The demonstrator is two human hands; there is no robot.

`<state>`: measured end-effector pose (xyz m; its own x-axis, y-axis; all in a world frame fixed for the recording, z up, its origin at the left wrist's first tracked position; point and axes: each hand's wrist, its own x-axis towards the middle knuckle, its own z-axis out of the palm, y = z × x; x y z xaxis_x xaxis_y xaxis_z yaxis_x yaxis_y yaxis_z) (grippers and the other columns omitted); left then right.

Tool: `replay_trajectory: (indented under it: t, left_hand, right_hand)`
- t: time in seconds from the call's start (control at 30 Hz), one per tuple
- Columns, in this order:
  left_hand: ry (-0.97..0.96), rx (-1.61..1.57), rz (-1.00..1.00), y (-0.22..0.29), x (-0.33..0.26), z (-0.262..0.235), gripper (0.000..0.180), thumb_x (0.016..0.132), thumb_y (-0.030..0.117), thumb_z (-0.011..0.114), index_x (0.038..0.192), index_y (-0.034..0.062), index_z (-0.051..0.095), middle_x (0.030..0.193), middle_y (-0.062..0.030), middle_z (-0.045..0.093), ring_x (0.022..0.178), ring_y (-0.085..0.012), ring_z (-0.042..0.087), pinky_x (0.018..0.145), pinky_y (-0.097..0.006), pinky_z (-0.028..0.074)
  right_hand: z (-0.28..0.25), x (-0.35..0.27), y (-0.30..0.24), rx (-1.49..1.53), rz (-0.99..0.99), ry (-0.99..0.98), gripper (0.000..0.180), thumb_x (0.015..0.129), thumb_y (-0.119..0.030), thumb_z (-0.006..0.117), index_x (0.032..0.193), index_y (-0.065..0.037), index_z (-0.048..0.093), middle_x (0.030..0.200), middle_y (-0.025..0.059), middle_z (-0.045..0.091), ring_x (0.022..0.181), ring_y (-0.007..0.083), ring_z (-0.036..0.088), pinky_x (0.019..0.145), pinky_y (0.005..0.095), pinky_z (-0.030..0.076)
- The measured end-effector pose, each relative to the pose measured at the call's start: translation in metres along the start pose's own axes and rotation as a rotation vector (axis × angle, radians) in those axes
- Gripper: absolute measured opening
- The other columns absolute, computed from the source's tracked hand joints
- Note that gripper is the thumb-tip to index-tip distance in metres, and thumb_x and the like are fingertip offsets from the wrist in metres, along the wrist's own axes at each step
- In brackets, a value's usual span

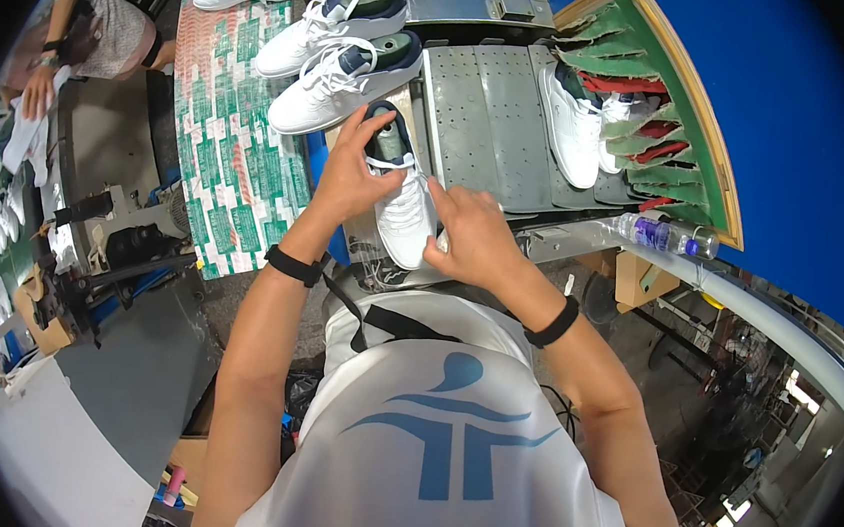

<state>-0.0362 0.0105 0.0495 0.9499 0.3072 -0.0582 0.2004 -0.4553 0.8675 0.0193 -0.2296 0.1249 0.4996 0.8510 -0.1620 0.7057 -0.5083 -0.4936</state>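
Observation:
A white lace-up sneaker [405,220] stands in front of me, its toe toward my body and its dark-lined collar away. Inside the collar shows a grey-green shoe last [388,144]. My left hand [351,179] grips the sneaker around the collar, with its thumb by the tongue and its fingers reaching along the heel. At the sneaker's right side is my right hand [480,236], index finger and thumb against the upper and the other fingers curled. A small pale bit shows by that thumb; what it is I cannot make out.
More white sneakers [343,81] sit beyond, by a bench [242,137] covered in green-and-white tape. To the right, a grey conveyor [485,118] carries sneakers under a fringed green flap [653,143]. A plastic bottle [660,234] lies on its edge. Another person's hand [38,89] is far left.

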Motion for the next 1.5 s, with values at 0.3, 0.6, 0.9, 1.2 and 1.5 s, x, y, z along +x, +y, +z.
replay_trajectory:
  t: [0.3,0.6,0.9,1.2,1.5]
  left_hand:
    - [0.010,-0.109,-0.017,-0.010,-0.002,0.002,0.089,0.069,0.013,0.091,0.153,0.0181,0.062,0.171,-0.0267,0.040,0.158,-0.0408,0.043,0.125,-0.044,0.039]
    - [-0.009,-0.071,-0.019,-0.009,0.000,0.001,0.090,0.071,0.013,0.093,0.155,0.0188,0.061,0.172,-0.0250,0.039,0.161,-0.0384,0.037,0.127,-0.045,0.037]
    - [-0.050,-0.042,-0.034,-0.007,0.002,-0.008,0.092,0.071,0.014,0.095,0.156,0.0191,0.061,0.171,-0.0245,0.040,0.159,-0.0380,0.041,0.127,-0.046,0.037]
    - [-0.152,-0.117,-0.030,-0.010,0.010,-0.018,0.090,0.073,0.026,0.100,0.154,0.0217,0.062,0.173,-0.0277,0.037,0.159,-0.0419,0.040,0.127,-0.047,0.037]
    - [-0.191,-0.235,-0.093,-0.009,0.014,-0.026,0.087,0.073,0.020,0.101,0.152,0.0217,0.066,0.173,-0.0253,0.038,0.158,-0.0387,0.042,0.126,-0.044,0.040]
  right_hand:
    - [-0.003,-0.015,-0.019,0.303,0.098,0.026,0.073,0.083,-0.025,0.076,0.144,0.010,0.060,0.103,0.0222,0.067,0.097,0.0420,0.066,0.091,0.0501,0.052]
    - [0.011,-0.002,0.002,0.375,0.070,0.115,0.073,0.084,-0.025,0.074,0.147,0.009,0.059,0.104,0.0231,0.068,0.097,0.0428,0.066,0.092,0.0492,0.052]
    - [-0.002,-0.024,-0.013,0.190,0.055,0.047,0.073,0.085,-0.026,0.075,0.146,0.010,0.058,0.107,0.0241,0.067,0.101,0.0417,0.066,0.096,0.0503,0.051]
    - [0.009,0.000,-0.035,0.126,-0.106,0.173,0.077,0.081,-0.024,0.077,0.147,0.010,0.058,0.102,0.0201,0.066,0.093,0.0372,0.065,0.089,0.0481,0.050]
    - [0.048,0.008,-0.043,0.111,-0.048,0.069,0.078,0.081,-0.030,0.076,0.143,0.014,0.059,0.102,0.0211,0.068,0.095,0.0365,0.066,0.093,0.0470,0.049]
